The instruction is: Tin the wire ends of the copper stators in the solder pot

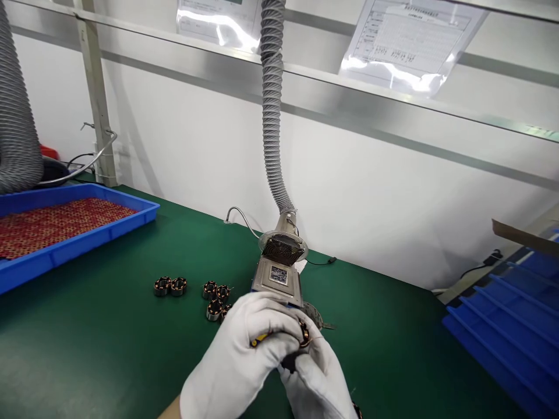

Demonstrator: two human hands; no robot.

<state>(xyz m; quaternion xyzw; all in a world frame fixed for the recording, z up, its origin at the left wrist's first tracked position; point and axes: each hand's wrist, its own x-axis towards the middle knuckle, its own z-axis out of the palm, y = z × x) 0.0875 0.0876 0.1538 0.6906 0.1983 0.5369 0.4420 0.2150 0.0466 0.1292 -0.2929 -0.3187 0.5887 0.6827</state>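
Two white cotton-gloved hands curl closed together low in view: the left hand wraps a slim yellow object, and the right hand holds a small copper-wound steel stator ring. Beyond, loose matching stators lie on the green counter before a steel fume extractor head on a grey ribbed hose.
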